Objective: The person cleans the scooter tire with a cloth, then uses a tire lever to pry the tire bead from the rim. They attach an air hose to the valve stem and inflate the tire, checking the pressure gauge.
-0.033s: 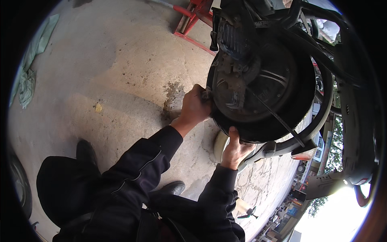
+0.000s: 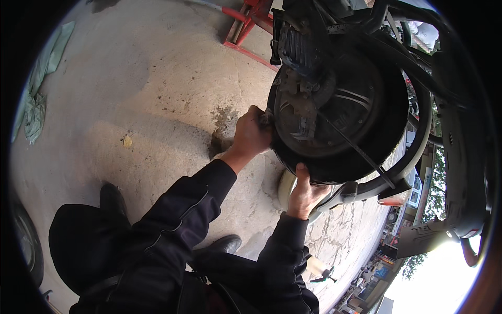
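Black wheel (image 2: pixel 351 116) sits above and right of the frame's centre, a curved dark tube (image 2: pixel 424 123) running along its right side. The left hand (image 2: pixel 252 133) grips its left edge, fingertips hidden; the right hand (image 2: pixel 306 197) grasps its lower edge, thumb laid up against the rubber, other fingers out of sight. Farther off, a red metal stand (image 2: pixel 257 14) stands at top centre, and green cloth (image 2: pixel 35 116) lies at upper left.

Black tyre (image 2: pixel 340 170), red stand (image 2: pixel 256 9), pale green cloth (image 2: pixel 35 112), pale-piped black sleeves (image 2: pixel 183 201)
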`<state>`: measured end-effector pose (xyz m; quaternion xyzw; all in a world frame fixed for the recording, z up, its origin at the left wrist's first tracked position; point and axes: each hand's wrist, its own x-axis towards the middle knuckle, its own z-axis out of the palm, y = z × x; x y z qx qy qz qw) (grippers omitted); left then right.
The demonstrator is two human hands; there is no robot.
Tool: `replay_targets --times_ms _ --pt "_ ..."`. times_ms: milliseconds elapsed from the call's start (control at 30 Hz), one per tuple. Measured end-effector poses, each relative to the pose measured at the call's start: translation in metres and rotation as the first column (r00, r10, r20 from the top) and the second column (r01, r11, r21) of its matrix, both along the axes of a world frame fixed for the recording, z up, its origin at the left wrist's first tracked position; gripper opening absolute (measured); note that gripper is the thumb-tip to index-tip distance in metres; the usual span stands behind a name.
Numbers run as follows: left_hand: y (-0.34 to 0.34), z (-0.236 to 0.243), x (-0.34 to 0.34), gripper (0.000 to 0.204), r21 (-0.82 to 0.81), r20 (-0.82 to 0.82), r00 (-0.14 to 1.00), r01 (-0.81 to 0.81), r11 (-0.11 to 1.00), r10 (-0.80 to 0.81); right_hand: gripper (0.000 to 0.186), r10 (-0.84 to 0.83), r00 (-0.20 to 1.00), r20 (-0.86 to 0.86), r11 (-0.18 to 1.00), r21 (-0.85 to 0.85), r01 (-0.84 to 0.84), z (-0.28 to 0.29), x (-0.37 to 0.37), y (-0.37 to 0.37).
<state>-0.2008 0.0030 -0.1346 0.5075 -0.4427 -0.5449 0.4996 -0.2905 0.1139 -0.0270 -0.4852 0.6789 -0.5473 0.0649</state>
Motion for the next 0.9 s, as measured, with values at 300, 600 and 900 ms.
replay_targets --times_ms 300,600,900 --pt "-0.042 -0.017 -0.004 0.025 -0.126 0.07 0.993 -0.09 0.988 0.099 0.06 0.013 0.998 0.069 0.997 -0.083 -0.007 -0.009 0.016 0.005" --pt "0.048 0.031 0.016 0.027 0.106 -0.081 0.995 -0.042 0.994 0.051 0.062 0.0 0.98 0.197 0.999 0.04 -0.008 -0.049 0.021 0.006" --pt "0.008 0.008 0.004 0.029 0.061 0.065 0.996 -0.058 0.996 0.054 0.038 -0.05 0.983 0.179 0.999 0.008 0.049 -0.013 0.015 0.003"
